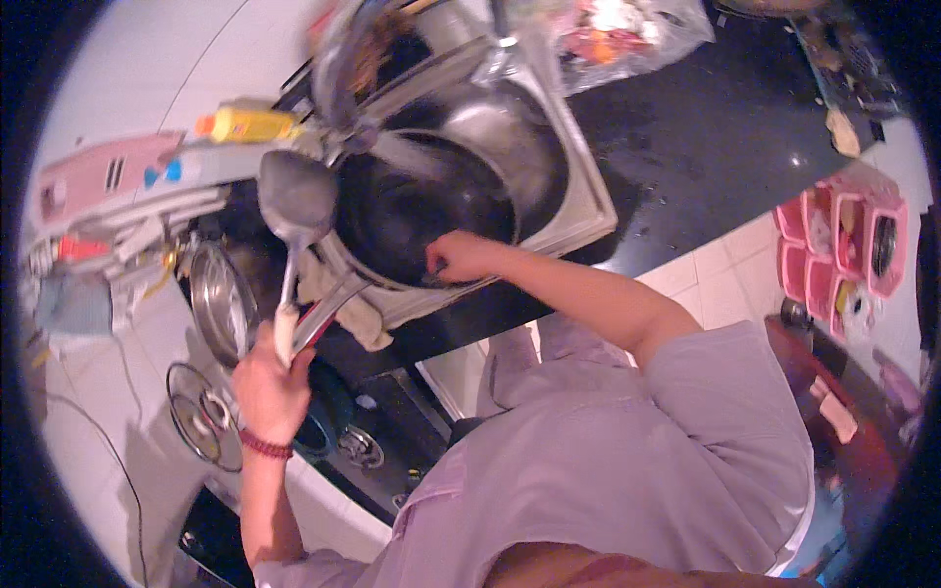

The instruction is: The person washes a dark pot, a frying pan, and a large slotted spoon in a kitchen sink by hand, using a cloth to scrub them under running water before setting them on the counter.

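Note:
My left hand (272, 389), with a red beaded bracelet at the wrist, grips a metal wok spatula (298, 195) by its cream handle. Against the same hand lies the red and silver handle (323, 316) of a dark wok (412, 213), which seems held together with the spatula. The wok rests tilted over the steel sink (588, 198). Inside it, near the rim closest to me, is my right hand (467, 257) with curled fingers; whether they hold something is hidden. Above the wok is the faucet (338, 88), blurred, with a pale streak of water below it.
A yellow bottle (250, 125) lies behind the sink, left of the faucet. A beige cloth (367, 320) hangs on the sink's near edge. Steel lid (220, 301), glass lid (202, 419) and gas hob (360, 445) are at left. A plastic bag (625, 44) sits on the dark counter (706, 125).

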The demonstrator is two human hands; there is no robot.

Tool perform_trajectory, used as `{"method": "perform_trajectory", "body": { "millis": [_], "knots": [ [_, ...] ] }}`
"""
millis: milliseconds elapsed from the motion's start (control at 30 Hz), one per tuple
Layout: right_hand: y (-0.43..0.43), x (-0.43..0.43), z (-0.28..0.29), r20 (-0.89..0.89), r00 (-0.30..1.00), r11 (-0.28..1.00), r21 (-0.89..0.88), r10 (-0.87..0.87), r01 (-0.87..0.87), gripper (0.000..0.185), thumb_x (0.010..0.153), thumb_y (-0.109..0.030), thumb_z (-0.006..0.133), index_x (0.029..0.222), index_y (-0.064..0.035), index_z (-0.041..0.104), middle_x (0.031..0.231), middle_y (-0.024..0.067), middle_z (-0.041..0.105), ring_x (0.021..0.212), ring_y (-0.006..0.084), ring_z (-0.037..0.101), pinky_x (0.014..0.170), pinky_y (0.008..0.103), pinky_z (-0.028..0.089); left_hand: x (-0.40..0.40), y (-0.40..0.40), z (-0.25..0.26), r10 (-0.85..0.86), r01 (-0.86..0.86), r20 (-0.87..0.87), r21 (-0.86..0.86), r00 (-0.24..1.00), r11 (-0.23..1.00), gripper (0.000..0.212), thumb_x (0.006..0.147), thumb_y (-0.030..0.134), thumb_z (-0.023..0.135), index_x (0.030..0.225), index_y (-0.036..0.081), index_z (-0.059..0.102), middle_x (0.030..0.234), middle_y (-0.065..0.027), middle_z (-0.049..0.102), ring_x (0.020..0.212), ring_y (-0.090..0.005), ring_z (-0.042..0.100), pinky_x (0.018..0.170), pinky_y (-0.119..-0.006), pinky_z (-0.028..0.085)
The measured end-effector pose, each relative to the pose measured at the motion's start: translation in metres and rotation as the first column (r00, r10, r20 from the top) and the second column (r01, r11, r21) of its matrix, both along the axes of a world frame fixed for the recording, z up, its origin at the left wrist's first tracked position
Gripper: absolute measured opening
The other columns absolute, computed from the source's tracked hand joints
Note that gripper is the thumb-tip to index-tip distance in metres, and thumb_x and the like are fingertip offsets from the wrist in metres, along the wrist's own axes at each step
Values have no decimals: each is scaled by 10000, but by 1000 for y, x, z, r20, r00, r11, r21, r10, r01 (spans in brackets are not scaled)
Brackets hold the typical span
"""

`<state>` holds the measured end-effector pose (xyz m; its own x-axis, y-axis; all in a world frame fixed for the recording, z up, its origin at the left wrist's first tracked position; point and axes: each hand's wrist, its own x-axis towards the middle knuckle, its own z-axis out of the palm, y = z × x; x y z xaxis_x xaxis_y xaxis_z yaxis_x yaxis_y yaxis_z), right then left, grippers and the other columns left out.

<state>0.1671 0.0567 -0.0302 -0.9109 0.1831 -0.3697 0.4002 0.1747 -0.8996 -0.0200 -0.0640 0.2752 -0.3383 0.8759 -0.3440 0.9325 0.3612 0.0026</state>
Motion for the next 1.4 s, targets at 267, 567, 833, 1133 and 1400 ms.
{"method": "perform_trajectory", "body": {
  "millis": [267,567,833,1133,1400],
  "knots": [
    [21,17,-49,370,924,807,515,96,-290,298,771,-87,616,1067,-55,627,1145,194,587,1076,369,595,834,464,533,-12,-71,-98,178,-203,193,116,965,972,365,775,211,765,1023,50,551,754,-191,632,722,-406,629,609,-477,489],
    [120,-66,-163,-226,685,494,542,-693,679,328,771,-93,623,1086,-67,535,1116,159,501,1076,378,479,960,446,411,-22,-123,-187,449,-520,410,75,794,851,373,781,276,776,995,60,560,778,-166,647,722,-398,631,598,-449,488],
    [0,-152,-114,-388,862,924,60,-326,377,318,623,10,661,914,-94,588,992,114,576,1021,333,521,952,396,413,-26,-139,-208,414,-504,431,116,802,856,361,792,254,761,1023,53,570,818,-181,645,763,-390,633,633,-454,492],
    [124,-74,-81,479,877,780,537,34,-323,372,757,-49,622,1125,-95,652,1157,194,646,1007,334,635,921,428,494,-29,-139,-210,418,-480,390,72,820,874,364,775,261,769,1021,63,589,859,-170,637,800,-383,628,656,-453,490],
    [28,-69,-131,-144,933,918,281,330,-281,237,688,-49,644,924,-67,635,970,185,598,950,347,565,834,456,460,-28,-144,-214,420,-492,390,101,819,865,375,764,266,776,1025,66,594,847,-168,632,786,-382,628,652,-450,490]
  ]
}}
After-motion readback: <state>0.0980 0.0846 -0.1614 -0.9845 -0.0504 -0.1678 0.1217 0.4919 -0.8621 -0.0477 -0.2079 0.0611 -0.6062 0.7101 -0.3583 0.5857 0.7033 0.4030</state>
